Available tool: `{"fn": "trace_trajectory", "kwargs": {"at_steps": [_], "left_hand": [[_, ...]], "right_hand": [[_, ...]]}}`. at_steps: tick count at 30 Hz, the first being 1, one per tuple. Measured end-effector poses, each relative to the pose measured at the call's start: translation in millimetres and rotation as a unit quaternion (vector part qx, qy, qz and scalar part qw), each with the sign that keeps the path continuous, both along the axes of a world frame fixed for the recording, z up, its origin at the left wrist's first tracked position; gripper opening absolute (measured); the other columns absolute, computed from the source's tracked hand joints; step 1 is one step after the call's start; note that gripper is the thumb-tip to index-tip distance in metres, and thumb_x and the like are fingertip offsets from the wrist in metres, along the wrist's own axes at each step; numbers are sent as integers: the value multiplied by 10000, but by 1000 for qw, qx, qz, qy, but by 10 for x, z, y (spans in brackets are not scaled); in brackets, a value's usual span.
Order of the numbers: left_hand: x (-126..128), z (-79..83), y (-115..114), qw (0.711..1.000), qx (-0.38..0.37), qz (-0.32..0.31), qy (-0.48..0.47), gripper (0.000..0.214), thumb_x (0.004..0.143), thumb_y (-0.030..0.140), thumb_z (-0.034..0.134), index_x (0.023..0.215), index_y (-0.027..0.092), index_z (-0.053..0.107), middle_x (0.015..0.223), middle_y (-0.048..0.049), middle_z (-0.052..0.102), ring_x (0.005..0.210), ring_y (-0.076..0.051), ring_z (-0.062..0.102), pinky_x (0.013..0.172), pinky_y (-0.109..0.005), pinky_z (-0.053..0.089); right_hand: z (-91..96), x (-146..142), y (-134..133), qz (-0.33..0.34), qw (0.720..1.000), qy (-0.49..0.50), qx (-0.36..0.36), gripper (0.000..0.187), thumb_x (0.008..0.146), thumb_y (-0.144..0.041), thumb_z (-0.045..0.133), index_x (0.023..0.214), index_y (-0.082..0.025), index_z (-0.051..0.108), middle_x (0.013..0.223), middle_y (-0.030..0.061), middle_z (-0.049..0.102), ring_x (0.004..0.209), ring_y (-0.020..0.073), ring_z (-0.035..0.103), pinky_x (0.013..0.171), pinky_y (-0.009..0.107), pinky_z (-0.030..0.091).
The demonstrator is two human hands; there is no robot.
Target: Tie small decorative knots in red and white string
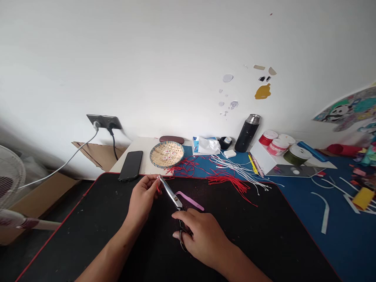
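Observation:
My left hand (142,197) pinches a short red cord (159,187) between finger and thumb, right at the tips of the steel scissors (172,194). My right hand (202,239) holds those scissors, with its fingers through the dark handles, which are partly hidden. A pink strip or tool (190,201) lies on the black desk mat (235,243) just beyond the blades. Loose red cords (226,183) and white cords (237,172) spread across the far edge of the mat, beyond both hands.
A woven bamboo dish (167,154) and a black phone (131,166) lie beyond the mat. Further back stand tissues (206,145), a black flask (247,133), and paint pots (277,145). Paper scraps lie on the blue surface (337,235) at right. A fan (8,176) stands at left.

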State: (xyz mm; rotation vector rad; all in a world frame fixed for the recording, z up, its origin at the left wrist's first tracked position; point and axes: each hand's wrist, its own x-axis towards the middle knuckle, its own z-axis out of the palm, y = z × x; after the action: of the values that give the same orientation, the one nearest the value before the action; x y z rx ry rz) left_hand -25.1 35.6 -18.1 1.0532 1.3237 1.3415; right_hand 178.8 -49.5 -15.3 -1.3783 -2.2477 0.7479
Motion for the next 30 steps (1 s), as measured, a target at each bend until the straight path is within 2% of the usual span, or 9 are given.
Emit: {"fn": "trace_trajectory", "kwargs": {"at_steps": [11, 22, 26, 30], "left_hand": [[-13, -15, 19, 1000, 0, 7, 6, 409, 735, 512, 804, 898, 155, 689, 608, 9, 643, 516, -122, 508, 460, -206, 370], [-13, -37, 20, 1000, -5, 6, 11, 399, 752, 499, 793, 915, 152, 682, 602, 16, 632, 517, -127, 532, 466, -213, 378], [-26, -48, 24, 1000, -3, 1, 14, 399, 767, 511, 785, 914, 157, 673, 633, 8, 652, 532, -131, 554, 475, -220, 391], [-28, -36, 25, 1000, 0, 5, 9, 410, 771, 517, 789, 932, 157, 676, 664, 0, 665, 539, -128, 551, 474, -221, 388]], "right_hand": [[46, -24, -13, 4, 999, -32, 3, 353, 899, -290, 741, 1246, -332, 690, 955, -4, 749, 761, 190, 698, 682, 272, 435], [42, -42, -24, 2, 1000, -16, -16, 332, 889, -230, 726, 1213, -303, 710, 965, 9, 760, 767, 187, 704, 705, 266, 458], [6, -45, -16, 0, 999, 21, -26, 308, 885, -196, 717, 1176, -297, 725, 969, 4, 766, 798, 185, 712, 735, 260, 478], [-30, -48, 3, -18, 994, 97, -50, 360, 834, -176, 773, 1166, -308, 733, 947, -16, 760, 771, 160, 691, 742, 241, 490]]}}
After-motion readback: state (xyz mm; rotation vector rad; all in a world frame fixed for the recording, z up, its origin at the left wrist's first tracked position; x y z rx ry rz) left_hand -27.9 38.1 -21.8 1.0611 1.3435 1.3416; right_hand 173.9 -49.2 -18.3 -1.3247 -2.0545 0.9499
